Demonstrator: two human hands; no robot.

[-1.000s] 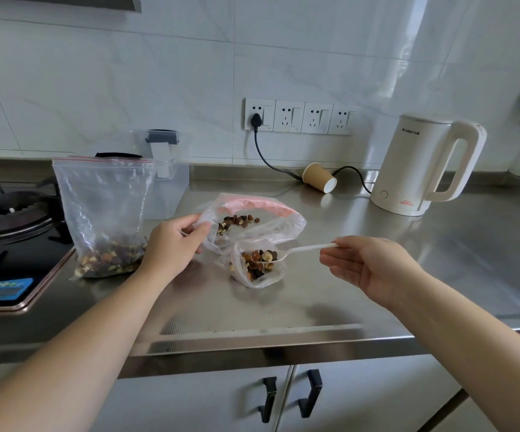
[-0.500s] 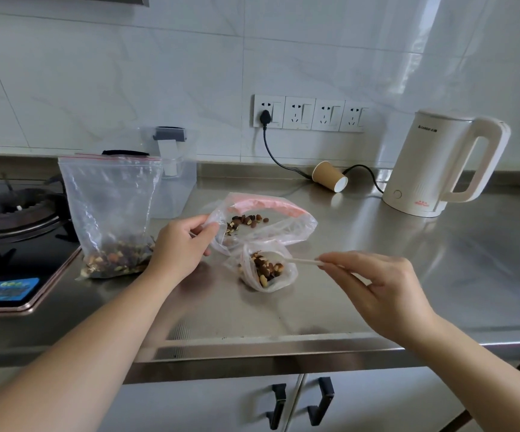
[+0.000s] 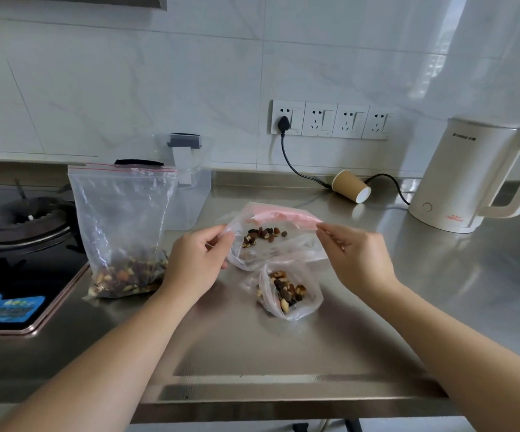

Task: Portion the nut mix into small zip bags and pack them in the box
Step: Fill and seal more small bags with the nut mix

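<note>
A small zip bag (image 3: pixel 271 241) with a pink strip and a few nuts inside lies mid-counter. My left hand (image 3: pixel 196 260) pinches its left corner and my right hand (image 3: pixel 355 257) pinches the right end of its strip. Just in front of it lies a second small bag (image 3: pixel 289 291), open, holding a heap of nuts. A large clear zip bag of nut mix (image 3: pixel 121 232) stands upright to the left. Behind the large bag stands the clear plastic box (image 3: pixel 190 188) with a grey latch. No spoon is visible.
A gas stove (image 3: pixel 18 244) occupies the left end of the steel counter (image 3: pixel 283 347). A paper cup (image 3: pixel 350 185) lies on its side near the wall beside a black cable. A white electric kettle (image 3: pixel 476 176) stands at the back right.
My right hand, which held a white spoon at the front bag, has moved up and now pinches the pink-strip bag. The spoon is gone from view. My left hand still holds that bag.
</note>
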